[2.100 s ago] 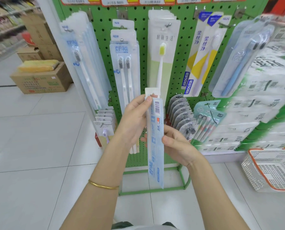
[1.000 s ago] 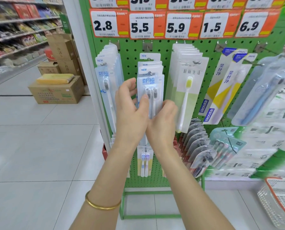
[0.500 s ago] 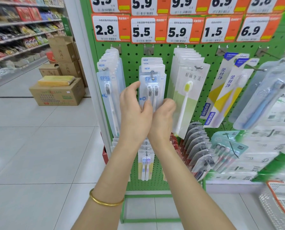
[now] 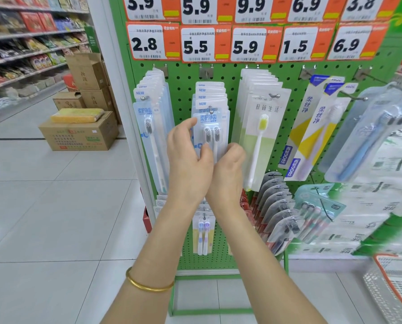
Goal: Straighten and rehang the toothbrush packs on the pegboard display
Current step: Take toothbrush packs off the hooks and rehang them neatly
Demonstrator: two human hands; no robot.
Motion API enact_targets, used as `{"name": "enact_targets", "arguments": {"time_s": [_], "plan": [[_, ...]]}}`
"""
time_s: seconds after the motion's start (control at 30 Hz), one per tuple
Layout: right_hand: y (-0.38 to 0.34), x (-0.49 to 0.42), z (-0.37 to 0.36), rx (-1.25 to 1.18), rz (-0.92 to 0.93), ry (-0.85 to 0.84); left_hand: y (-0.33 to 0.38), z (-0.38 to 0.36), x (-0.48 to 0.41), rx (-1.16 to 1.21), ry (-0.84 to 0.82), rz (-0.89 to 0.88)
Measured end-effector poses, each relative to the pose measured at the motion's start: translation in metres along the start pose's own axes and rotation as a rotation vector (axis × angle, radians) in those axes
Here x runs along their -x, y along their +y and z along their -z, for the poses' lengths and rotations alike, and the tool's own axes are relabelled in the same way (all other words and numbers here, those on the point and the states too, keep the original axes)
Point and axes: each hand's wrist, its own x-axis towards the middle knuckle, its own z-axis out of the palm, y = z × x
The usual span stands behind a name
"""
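A twin-toothbrush pack (image 4: 211, 130) with blue print hangs at the front of a stack on the middle peg (image 4: 211, 111) of the green pegboard (image 4: 295, 73). My left hand (image 4: 188, 157) holds its left edge, thumb on the front and index finger raised beside it. My right hand (image 4: 229, 170) curls its fingers round the lower right edge. The pack's lower half is hidden behind both hands. More packs with "NEW" tabs (image 4: 208, 90) sit behind it on the same peg.
Single-brush packs (image 4: 153, 127) hang to the left, yellow-bristle packs (image 4: 260, 136) and FROG packs (image 4: 312, 136) to the right. A small twin pack (image 4: 203, 232) and fanned packs (image 4: 274, 206) hang lower. Cardboard boxes (image 4: 78, 134) stand on the floor at left, and a basket (image 4: 394, 288) at lower right.
Both hands carried a pack up from waist height to the middle peg. In the last half second the hands barely moved and the pack stayed on the peg.
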Motion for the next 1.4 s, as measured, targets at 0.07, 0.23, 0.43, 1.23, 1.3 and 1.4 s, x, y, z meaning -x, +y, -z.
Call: {"name": "enact_targets", "arguments": {"time_s": [0.07, 0.23, 0.43, 1.23, 1.3, 1.4], "plan": [[0.000, 0.001, 0.002, 0.018, 0.019, -0.006, 0.001, 0.000, 0.001, -0.003, 0.000, -0.003], [0.001, 0.008, 0.015, 0.067, 0.060, -0.061, 0.003, 0.000, 0.003, -0.032, 0.007, -0.023], [-0.002, 0.004, 0.055, 0.140, 0.204, -0.043, 0.008, 0.000, 0.005, -0.118, 0.045, -0.110], [-0.100, -0.171, 0.050, 0.563, 0.367, -0.329, 0.026, 0.002, -0.019, -0.295, 0.050, -0.277], [-0.100, -0.170, 0.050, 0.558, 0.359, -0.333, 0.026, 0.002, -0.019, -0.296, 0.056, -0.287], [-0.100, -0.169, 0.051, 0.550, 0.345, -0.323, 0.025, 0.001, -0.019, -0.300, 0.058, -0.295]]}}
